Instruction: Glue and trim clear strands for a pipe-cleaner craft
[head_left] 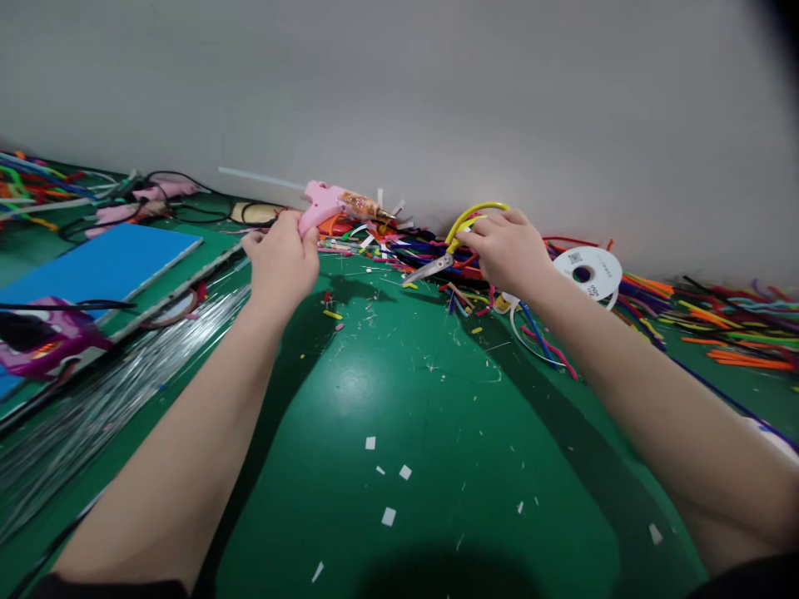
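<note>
1. Left grip (pixel 284 262): was closed around the handle of a pink plastic glue gun (pixel 325 201). The gun lay near the grey wall (pixel 399 100) at the far edge of the green bench (pixel 374 374), its nozzle pointing right. A translucent glue stick (pixel 259 175) projected from its rear, towards the left.
2. Right grip (pixel 513 249): was clasping metal scissors (pixel 432 268) with yellow handles. Their blades pointed left over mixed scraps, between the two grips. Contact between blades and bench could not be determined.
3. Far edge: a loose pile of multicoloured fuzzy stems (pixel 736 320) extended to the right. A white disc-shaped spool (pixel 604 270) with a central hole stood just beside the right forearm.
4. Left side: a flat blue board (pixel 137 256) lay beyond a bundle of clear, shiny strands (pixel 150 362). A glossy purple object (pixel 56 343) with a black part sat over the board's near portion.
5. Near area: small white paper pieces (pixel 388 517), several of them square, were scattered on the bench.
</note>
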### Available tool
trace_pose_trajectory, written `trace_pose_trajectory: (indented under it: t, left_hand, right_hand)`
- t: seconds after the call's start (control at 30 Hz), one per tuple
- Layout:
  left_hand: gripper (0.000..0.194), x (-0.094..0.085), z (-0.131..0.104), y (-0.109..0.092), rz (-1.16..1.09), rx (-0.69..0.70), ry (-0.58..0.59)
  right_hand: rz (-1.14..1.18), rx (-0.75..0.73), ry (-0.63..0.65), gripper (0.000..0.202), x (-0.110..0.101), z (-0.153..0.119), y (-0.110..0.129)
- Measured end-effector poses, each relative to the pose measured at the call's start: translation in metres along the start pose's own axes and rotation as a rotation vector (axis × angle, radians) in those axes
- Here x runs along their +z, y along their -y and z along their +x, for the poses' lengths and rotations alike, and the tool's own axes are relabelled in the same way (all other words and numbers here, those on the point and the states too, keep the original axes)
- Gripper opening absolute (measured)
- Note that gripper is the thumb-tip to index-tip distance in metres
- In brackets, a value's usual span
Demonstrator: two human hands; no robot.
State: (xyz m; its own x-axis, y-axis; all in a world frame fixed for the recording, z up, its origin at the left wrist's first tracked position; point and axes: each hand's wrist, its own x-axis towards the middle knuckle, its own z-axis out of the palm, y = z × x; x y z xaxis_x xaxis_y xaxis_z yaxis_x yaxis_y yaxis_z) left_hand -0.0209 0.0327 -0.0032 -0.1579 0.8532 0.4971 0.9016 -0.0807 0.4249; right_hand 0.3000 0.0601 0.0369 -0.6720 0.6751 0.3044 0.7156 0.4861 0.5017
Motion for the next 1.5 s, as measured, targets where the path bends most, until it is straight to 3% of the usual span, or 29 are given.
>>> trace_pose_trajectory:
  t: [0.17,0.27,0.4,0.6,0.77,1.0,1.17,1.33,1.5]
  left_hand:
    - [0.038,0.001,0.000,0.001,0.021,0.011,-0.012]
    - [0.038,0.000,0.000,0.001,0.020,0.010,-0.010]
    - [0.039,-0.001,0.001,0.000,0.000,-0.002,-0.006]
    - [0.037,-0.001,0.001,0.000,0.010,0.007,-0.017]
    - [0.036,-0.003,0.000,-0.002,0.008,0.006,-0.019]
    - [0.035,-0.004,0.002,-0.001,0.014,-0.002,-0.002]
    - [0.034,-0.004,0.003,0.000,0.010,0.002,-0.013]
    - [0.036,-0.003,0.003,0.000,0.013,0.007,-0.003]
    - [0.035,-0.002,0.002,0.000,0.024,0.018,-0.006]
  right_hand:
    - [0.072,-0.043,0.020,0.043,0.001,0.004,0.023]
    - [-0.001,0.068,0.058,0.037,0.001,0.003,0.028]
    - [-0.109,0.278,0.009,0.034,-0.005,-0.002,0.022]
    - [-0.016,0.343,-0.113,0.034,-0.011,-0.009,0.013]
    - [0.113,0.434,-0.189,0.031,0.002,-0.011,0.005]
    - [0.252,0.581,-0.149,0.029,0.027,-0.011,-0.006]
    - [0.195,0.635,-0.142,0.052,0.038,-0.004,-0.001]
    - [0.021,0.547,-0.150,0.062,0.032,-0.001,0.002]
    - [0.229,0.756,0.069,0.060,0.014,0.005,0.000]
